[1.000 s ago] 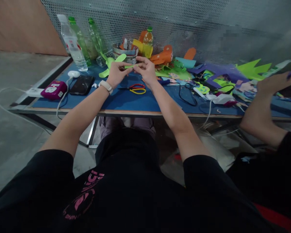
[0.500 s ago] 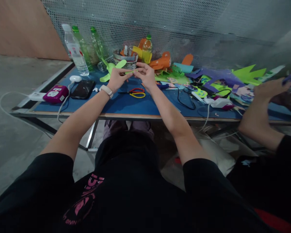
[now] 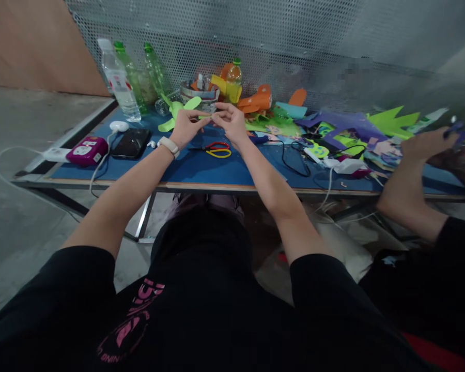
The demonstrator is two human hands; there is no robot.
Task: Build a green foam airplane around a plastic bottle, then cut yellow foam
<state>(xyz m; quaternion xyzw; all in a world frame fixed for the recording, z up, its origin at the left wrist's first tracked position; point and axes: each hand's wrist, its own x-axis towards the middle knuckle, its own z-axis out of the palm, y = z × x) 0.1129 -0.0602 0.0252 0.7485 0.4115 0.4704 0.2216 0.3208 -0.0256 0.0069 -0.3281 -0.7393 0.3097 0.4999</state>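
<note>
My left hand (image 3: 186,126) and my right hand (image 3: 229,122) are raised together over the blue table (image 3: 201,164). Both pinch a thin light-green strip (image 3: 208,115) between their fingertips, the left at one end and the right at the other. A pale watch band sits on my left wrist (image 3: 169,146). Just below the hands, scissors with red and yellow handles (image 3: 217,149) lie on the table. Green leaf-shaped foam cutouts (image 3: 177,109) lie behind my left hand.
Plastic bottles (image 3: 121,77) stand at the back left, near a bowl of scraps (image 3: 199,92). A black phone (image 3: 130,143), a magenta power strip (image 3: 87,151) and cables lie at the left. Coloured foam cutouts (image 3: 349,126) cover the right side, where another person's hands (image 3: 426,147) work.
My hands have drawn closer together on the green strip. The view has shifted slightly. The other person's hands have moved a little at the right.
</note>
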